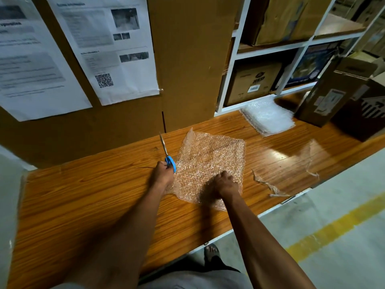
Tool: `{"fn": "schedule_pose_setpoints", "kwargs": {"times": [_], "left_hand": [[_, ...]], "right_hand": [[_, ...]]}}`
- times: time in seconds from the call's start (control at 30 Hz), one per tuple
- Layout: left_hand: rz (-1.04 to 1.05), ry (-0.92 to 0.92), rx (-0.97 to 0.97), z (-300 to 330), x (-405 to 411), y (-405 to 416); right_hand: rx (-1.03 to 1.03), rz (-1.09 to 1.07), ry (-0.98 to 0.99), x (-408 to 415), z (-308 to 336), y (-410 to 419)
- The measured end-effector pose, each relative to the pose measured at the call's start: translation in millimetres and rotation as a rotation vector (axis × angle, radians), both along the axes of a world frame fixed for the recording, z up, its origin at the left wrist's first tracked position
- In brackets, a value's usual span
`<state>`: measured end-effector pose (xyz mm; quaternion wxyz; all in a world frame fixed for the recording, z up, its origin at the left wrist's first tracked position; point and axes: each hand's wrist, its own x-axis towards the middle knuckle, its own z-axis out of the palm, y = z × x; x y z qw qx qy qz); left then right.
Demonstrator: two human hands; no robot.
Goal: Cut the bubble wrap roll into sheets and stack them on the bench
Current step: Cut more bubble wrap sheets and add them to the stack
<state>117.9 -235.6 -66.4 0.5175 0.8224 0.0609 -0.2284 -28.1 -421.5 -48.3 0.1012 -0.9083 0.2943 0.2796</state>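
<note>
Lying flat on the wooden bench point(83, 205) near centre: a loose bubble wrap sheet point(210, 161), far corner lifting slightly at 12 o'clock. Pressing down on its near right part: the right hand point(226, 183), knuckles up, fingers bent against the film; whether pinching or only pressing, impossible to tell. Gripping the blue handles of the scissors point(167, 155) at the sheet's 9 o'clock edge: the left hand point(163, 174), fingers curled round them, blades pointing away toward 12 o'clock and looking closed. Resting at 2 o'clock from the sheet, well apart, by the white shelving point(229, 80): the stack of cut sheets point(268, 116). Lying at 3 o'clock: thin trimmed scraps point(268, 185).

Judging the handling: very light, limp, slippery on the polished wood, likely sliding or folding if pulled by one corner. Best lifting by two adjacent corners or an edge, pinching gently, keeping it spread while carrying toward the stack. No roll showing in view.
</note>
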Motion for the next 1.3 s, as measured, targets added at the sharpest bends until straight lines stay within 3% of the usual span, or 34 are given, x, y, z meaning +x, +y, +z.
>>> {"fn": "schedule_pose_setpoints", "kwargs": {"times": [0.17,0.37,0.47,0.57,0.7,0.83,1.0,1.17,1.3], "left_hand": [[-0.14,0.064,-0.216,10,-8,-18],[-0.148,0.109,-0.075,-7,4,-27],[-0.088,0.114,-0.131,5,12,-36],[-0.06,0.078,-0.215,12,23,-53],[-0.124,0.042,-0.238,12,42,-73],[-0.163,0.062,-0.198,2,64,-92],[-0.055,0.063,-0.013,0,76,-101],[-0.061,-0.038,-0.026,-10,73,-107],[-0.151,-0.08,0.042,-19,70,-109]], "right_hand": [[0.065,0.167,-0.121,16,-5,15],[-0.039,0.147,-0.033,27,-5,23],[-0.112,0.154,-0.095,44,9,15],[-0.06,0.151,-0.204,60,3,-3],[-0.019,0.253,-0.109,70,-3,-30],[0.04,0.219,-0.042,73,-6,-56],[-0.061,0.171,0.03,102,1,-74],[-0.093,0.135,-0.133,123,0,-75],[0.01,0.228,-0.08,118,-11,-75]]}}
